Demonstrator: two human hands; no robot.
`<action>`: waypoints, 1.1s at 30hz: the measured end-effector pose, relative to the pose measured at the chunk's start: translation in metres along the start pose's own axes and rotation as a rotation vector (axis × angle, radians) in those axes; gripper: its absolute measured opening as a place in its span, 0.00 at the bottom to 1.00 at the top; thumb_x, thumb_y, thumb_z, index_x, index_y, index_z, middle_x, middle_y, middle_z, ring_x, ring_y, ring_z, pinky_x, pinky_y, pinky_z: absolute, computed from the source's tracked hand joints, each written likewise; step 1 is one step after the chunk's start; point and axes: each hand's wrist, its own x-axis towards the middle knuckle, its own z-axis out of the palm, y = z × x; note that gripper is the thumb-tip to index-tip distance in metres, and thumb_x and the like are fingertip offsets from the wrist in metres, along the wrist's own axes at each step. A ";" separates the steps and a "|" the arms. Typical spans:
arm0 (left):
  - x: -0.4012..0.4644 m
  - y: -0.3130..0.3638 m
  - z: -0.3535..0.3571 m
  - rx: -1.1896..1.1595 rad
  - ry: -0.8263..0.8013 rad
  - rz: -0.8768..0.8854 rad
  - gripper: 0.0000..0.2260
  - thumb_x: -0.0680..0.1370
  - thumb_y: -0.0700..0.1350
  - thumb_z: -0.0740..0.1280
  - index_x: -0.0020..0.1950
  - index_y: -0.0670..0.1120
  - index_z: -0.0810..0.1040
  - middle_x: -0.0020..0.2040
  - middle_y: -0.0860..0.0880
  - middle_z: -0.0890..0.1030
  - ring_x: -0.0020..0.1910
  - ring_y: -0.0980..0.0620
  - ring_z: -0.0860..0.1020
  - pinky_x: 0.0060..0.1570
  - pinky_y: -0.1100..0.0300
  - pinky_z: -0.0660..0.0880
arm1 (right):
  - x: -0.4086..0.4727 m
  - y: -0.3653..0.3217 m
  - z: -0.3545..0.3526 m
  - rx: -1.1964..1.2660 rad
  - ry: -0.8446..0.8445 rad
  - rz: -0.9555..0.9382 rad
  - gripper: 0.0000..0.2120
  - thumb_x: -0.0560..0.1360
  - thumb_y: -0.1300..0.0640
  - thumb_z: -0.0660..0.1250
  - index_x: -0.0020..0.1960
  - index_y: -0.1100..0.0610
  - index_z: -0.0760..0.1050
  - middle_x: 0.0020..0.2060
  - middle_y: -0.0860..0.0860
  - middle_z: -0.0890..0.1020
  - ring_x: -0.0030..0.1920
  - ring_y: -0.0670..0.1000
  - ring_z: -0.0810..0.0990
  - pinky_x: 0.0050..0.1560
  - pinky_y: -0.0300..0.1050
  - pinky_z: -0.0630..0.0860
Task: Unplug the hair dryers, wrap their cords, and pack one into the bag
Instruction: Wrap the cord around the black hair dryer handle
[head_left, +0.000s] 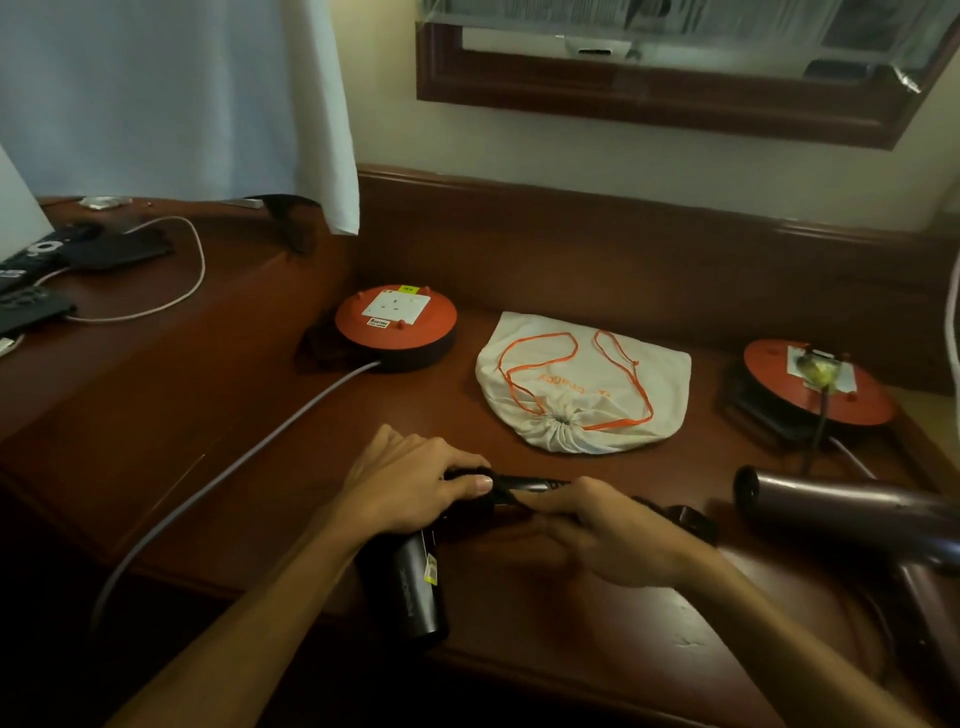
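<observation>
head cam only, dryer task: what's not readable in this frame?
- Black hair dryer: head view, the left hand and right hand cover its middle; how far the cord is wrapped is hidden.
- Second hair dryer: cut off by the right edge.
- Right cord reel: plug in its socket blurred.
- Left cord reel: label print too small.
- White drawstring bag: cinched shut, contents unseen.

Black dryer (415, 582) held; white bag (582, 384) cinched shut
</observation>
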 end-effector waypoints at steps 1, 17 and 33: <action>0.002 0.001 0.003 0.023 -0.001 0.000 0.18 0.80 0.68 0.55 0.67 0.69 0.73 0.52 0.56 0.85 0.53 0.53 0.79 0.58 0.52 0.63 | -0.002 0.000 0.005 0.052 0.025 0.012 0.18 0.84 0.60 0.59 0.67 0.44 0.77 0.38 0.39 0.81 0.36 0.41 0.77 0.36 0.36 0.70; 0.025 0.022 -0.015 0.070 -0.384 -0.013 0.16 0.82 0.63 0.55 0.70 0.72 0.68 0.69 0.59 0.76 0.69 0.49 0.73 0.59 0.48 0.66 | -0.001 0.020 0.053 -0.188 0.169 -0.044 0.28 0.82 0.56 0.55 0.80 0.45 0.56 0.53 0.48 0.80 0.51 0.53 0.79 0.50 0.59 0.78; -0.018 -0.015 -0.020 -0.450 0.029 -0.089 0.23 0.65 0.75 0.69 0.57 0.70 0.79 0.53 0.68 0.81 0.55 0.65 0.78 0.60 0.52 0.73 | 0.032 0.014 0.032 -0.249 0.324 0.155 0.09 0.80 0.50 0.64 0.56 0.49 0.80 0.52 0.50 0.84 0.53 0.56 0.82 0.52 0.55 0.78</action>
